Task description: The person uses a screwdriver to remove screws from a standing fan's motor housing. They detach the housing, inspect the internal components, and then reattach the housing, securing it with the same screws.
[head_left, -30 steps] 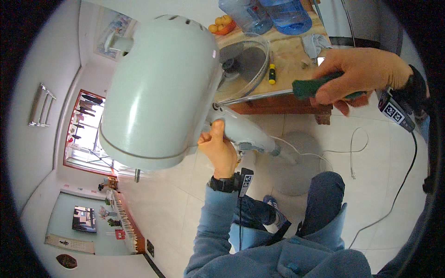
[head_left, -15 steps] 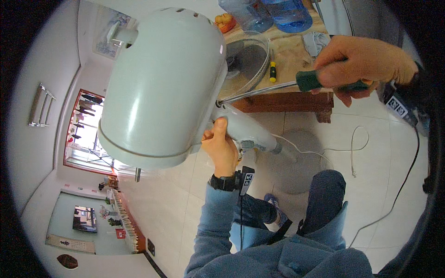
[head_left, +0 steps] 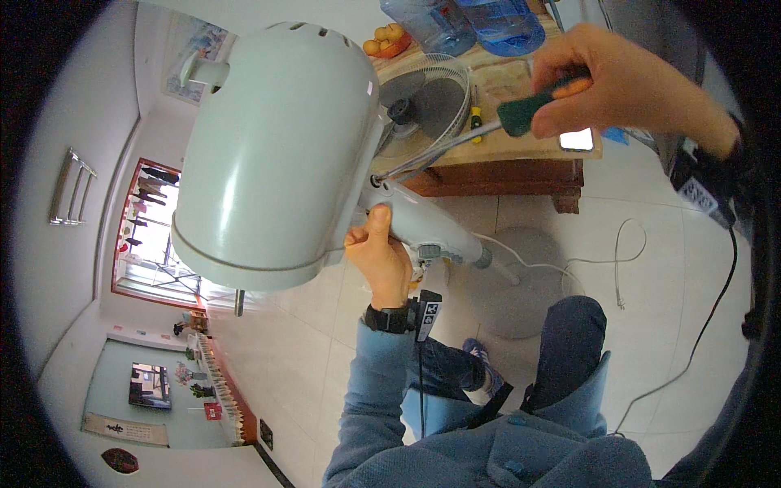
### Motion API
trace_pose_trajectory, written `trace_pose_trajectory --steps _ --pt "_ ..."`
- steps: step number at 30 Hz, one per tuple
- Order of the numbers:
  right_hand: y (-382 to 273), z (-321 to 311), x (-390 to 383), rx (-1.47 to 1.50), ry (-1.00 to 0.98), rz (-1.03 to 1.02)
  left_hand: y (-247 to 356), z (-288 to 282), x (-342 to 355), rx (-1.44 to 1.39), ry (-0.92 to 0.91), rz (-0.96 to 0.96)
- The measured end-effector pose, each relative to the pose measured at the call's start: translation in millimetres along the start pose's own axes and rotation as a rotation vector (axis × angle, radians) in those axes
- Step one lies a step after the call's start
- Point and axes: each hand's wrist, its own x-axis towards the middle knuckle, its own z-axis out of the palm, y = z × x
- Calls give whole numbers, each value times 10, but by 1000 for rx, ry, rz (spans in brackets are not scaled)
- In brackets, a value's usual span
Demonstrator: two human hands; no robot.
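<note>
A pale green fan motor housing fills the upper middle, tilted on its neck. My left hand grips the neck just under the housing, thumb up. My right hand is closed on the green handle of a screwdriver, whose metal shaft runs down-left to a screw spot at the back of the housing. The fan's stand pole leads down to a round grey base on the floor between my knees.
A wooden table behind holds a round wire fan guard, a small yellow screwdriver, two blue water jugs and a bowl of oranges. A white cord loops on the tiled floor.
My right hand with the screwdriver has risen and shifted left, so the shaft slants more steeply to the housing. The left hand keeps its grip on the neck.
</note>
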Motion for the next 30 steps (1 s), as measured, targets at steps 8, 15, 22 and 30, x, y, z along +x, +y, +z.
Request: trace_pose_trajectory --steps 8,15,22,30 --pt "-19 -153 37 -545 -78 -250 -13 20 18 -3 17 38" --pt "40 -17 39 -1091 674 -809 -10 13 9 15 23 12" --pt "188 0 -32 318 -429 273 -6 41 -1 -88 21 73" --pt "-118 -99 94 -1108 826 -1099 2 34 -32 19 48 -25"
